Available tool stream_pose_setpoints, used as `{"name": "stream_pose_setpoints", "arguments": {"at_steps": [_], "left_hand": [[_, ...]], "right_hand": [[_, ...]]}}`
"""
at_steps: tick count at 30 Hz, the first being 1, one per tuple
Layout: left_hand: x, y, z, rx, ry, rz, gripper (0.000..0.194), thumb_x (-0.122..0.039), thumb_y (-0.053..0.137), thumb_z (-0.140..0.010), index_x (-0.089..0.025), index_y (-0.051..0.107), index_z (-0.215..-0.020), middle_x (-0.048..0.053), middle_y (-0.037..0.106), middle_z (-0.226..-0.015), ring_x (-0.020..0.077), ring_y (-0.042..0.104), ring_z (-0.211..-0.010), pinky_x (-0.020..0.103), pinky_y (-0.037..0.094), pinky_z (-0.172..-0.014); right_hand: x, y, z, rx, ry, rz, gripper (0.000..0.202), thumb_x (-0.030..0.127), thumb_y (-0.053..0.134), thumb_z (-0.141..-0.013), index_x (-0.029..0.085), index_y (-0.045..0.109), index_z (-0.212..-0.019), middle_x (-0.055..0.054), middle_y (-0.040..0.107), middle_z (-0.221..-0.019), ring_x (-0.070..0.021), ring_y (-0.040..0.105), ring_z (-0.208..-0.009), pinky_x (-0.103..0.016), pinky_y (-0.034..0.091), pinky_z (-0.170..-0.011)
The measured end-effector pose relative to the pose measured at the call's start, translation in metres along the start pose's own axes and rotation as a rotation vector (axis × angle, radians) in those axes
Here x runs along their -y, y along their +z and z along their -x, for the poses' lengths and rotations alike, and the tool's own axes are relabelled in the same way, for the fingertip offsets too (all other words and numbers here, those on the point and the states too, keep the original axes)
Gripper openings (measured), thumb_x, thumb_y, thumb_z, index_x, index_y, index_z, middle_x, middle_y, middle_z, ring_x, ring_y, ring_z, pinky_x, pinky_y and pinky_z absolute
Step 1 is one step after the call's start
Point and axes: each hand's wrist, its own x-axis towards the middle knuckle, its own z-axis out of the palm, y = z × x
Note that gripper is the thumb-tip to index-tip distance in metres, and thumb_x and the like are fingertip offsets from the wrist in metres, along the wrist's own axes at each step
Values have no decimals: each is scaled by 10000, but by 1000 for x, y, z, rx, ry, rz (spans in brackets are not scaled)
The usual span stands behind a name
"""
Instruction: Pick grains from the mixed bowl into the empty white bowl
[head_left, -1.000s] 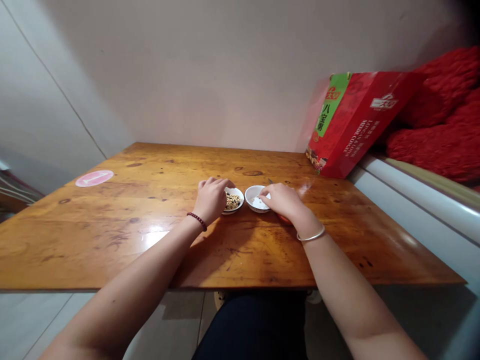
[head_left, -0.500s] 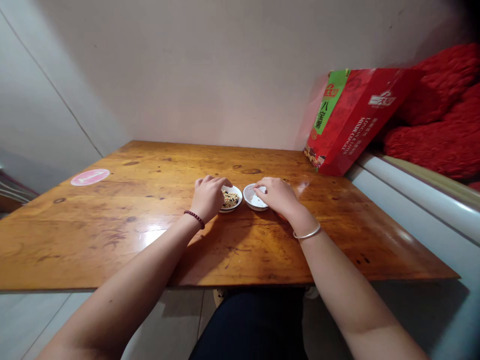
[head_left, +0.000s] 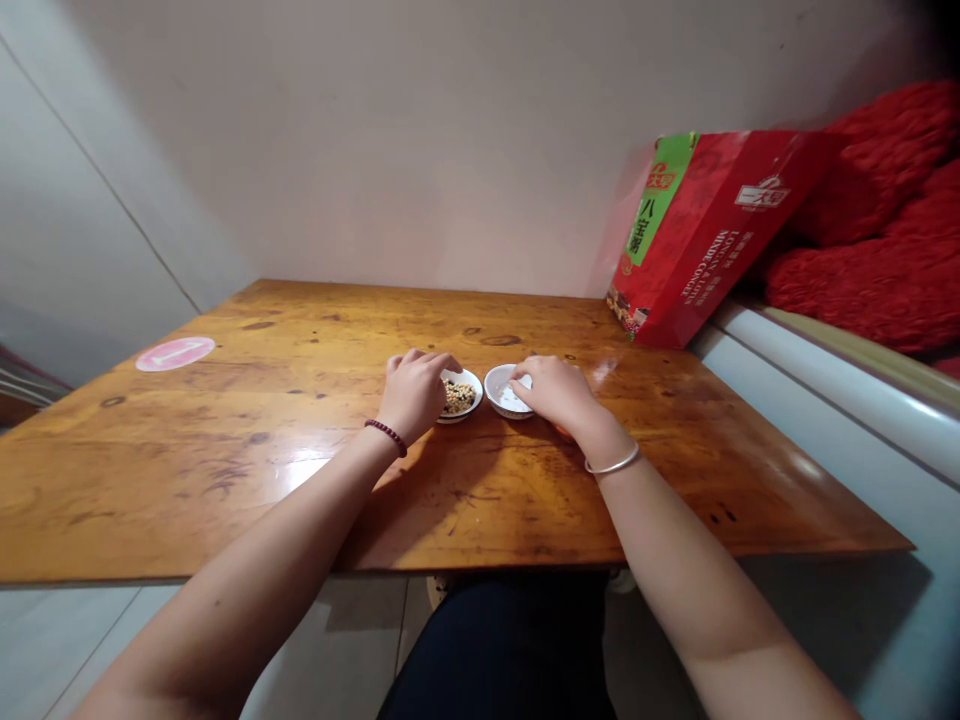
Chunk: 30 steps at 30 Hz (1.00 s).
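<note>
Progress, as we judge it: early. Mixed grains (head_left: 459, 398), pale and dark, small and rounded, remain heaped in the left bowl (head_left: 478, 384); we see only a few pale bits (head_left: 507, 398) in the right bowl (head_left: 495, 376). Both bowls are white and round, just beside each other, well in from the edges of the varnished, knotty wooden table (head_left: 337, 340). Our left hand (head_left: 415, 391) curls over the left bowl, our right hand (head_left: 556, 389) over the right; whether the bent fingers grasp anything, we cannot tell. A glossy red carton (head_left: 697, 240) sits by the back right corner.
</note>
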Motion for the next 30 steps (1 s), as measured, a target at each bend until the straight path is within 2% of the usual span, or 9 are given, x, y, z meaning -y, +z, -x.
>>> {"name": "stream_pose_setpoints", "arguments": {"at_steps": [6,11,14,16,22,30], "left_hand": [[0,-1,0,24,6,-40,412,-59,430,-810,-239,733,-1024,56,765,-1084,271,616,-1055,449,351,-941],[0,-3,1,159,1,-61,353,-107,419,-869,-239,726,-985,55,772,-1033,275,616,-1071,470,333,-1012],[1,-3,4,285,8,-99,315,-138,414,-902,-233,713,-920,66,765,-1067,291,612,-1074,496,334,-1008],[2,-1,5,322,23,-123,319,-134,398,-914,-224,705,-918,78,760,-1089,294,616,-1060,505,340,-1000],[4,3,3,317,9,-123,324,-118,423,-894,-222,728,-927,98,765,-1041,306,629,-1104,550,320,-1056],[1,-1,3,327,12,-106,411,-84,435,-875,-258,782,-1009,99,766,-1108,324,640,-1158,613,257,-1126]], "right_hand": [[0,0,0,24,22,12,323,374,516,-929,273,785,-1077,-64,765,-1167,-281,703,-1049,-364,525,-843],[3,-2,1,-12,98,16,356,369,445,-957,267,765,-1075,-96,775,-1094,-301,721,-985,-370,511,-789],[3,-1,0,-69,133,-9,366,374,411,-975,252,754,-1010,-105,778,-1017,-277,722,-923,-333,476,-748],[4,1,-1,-113,128,-62,372,389,404,-982,245,745,-949,-94,780,-977,-251,716,-894,-304,440,-712],[12,11,-3,-165,113,-220,349,422,447,-970,249,731,-865,-43,779,-929,-206,694,-860,-284,367,-653],[21,15,1,-173,58,-94,355,382,419,-994,248,740,-923,-50,775,-1046,-207,697,-917,-284,415,-703]]}}
